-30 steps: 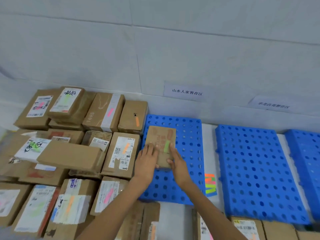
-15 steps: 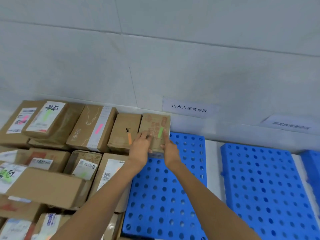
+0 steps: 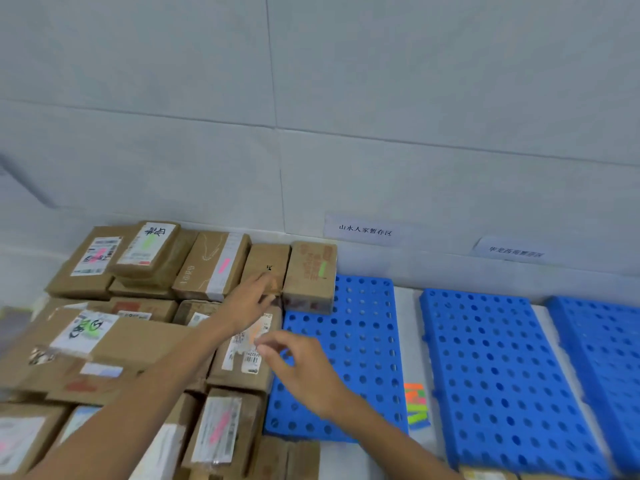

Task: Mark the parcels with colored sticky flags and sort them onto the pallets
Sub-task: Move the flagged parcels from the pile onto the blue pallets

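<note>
- Head view, item one: brown parcel (image 3: 308,289) with red print and a green sticky flag (image 3: 322,270) on its top face. It lies flat on the far left corner of the first blue pallet (image 3: 363,341), close to the wall, and no hand is on it.
- Small plain brown parcel (image 3: 266,261), touching the flagged parcel on its left side.
- Left hand (image 3: 249,303): reached out over the small plain parcel with fingers straight and together, gripping nothing. Whether the fingertips press the cardboard cannot be told.
- Right hand (image 3: 301,368): held over the near left part of the first blue pallet, fingers loosely curled, thumb near the forefinger, nothing seen in it.
- Labelled parcel (image 3: 242,355), white shipping label and an orange flag, just beside the pallet's left edge, under the right fingertips.
- Long parcel (image 3: 207,268) with a pink flag (image 3: 225,265), left of the small plain one.
- Far left stack: a parcel with a green-flagged label (image 3: 149,247) resting on top, and a parcel with a pink-flagged label (image 3: 91,258) beside it.
- Large parcel (image 3: 145,341) lying across the near pile, white label with black and green marks.
- Pad of sticky flags (image 3: 417,403), orange, pink and green strips, on the white strip between the first and second blue pallet (image 3: 491,358).
- Third blue pallet (image 3: 602,341) at the right edge.
- Two paper signs on the wall (image 3: 363,230) (image 3: 516,252), one behind each of the first two pallets.
</note>
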Action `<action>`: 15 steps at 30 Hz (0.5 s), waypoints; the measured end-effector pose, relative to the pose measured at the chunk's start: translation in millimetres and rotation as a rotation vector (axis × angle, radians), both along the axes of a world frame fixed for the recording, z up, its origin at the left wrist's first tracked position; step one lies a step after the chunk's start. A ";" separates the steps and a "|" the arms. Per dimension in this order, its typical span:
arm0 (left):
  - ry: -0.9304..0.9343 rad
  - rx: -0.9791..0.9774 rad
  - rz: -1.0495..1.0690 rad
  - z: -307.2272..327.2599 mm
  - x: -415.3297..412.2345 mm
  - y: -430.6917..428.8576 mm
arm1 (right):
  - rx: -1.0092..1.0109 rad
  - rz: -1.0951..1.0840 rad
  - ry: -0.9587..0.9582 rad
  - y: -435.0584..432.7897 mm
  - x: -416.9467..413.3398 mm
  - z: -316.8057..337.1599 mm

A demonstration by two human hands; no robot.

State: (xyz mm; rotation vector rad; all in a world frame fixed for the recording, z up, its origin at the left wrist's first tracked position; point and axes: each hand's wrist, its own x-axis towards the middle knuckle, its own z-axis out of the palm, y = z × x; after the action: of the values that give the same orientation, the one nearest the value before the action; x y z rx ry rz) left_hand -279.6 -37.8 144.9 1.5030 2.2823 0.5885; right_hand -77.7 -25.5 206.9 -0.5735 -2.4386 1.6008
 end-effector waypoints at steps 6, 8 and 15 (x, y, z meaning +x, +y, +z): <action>-0.037 0.021 -0.042 42.9 26.2 -28.2 | -0.020 -0.228 0.065 -25.8 18.5 26.5; -0.027 -0.001 -0.046 52.4 32.8 -36.0 | 0.015 -0.244 0.091 -36.1 30.7 31.7; -0.072 0.028 -0.088 70.3 74.1 -74.0 | 0.064 -0.432 -0.022 -37.6 71.4 20.2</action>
State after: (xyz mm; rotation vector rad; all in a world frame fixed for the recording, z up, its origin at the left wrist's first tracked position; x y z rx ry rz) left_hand -205.5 -111.8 215.2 1.5601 2.1506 0.6416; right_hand -6.3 -63.1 227.1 -1.0264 -2.1725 1.3391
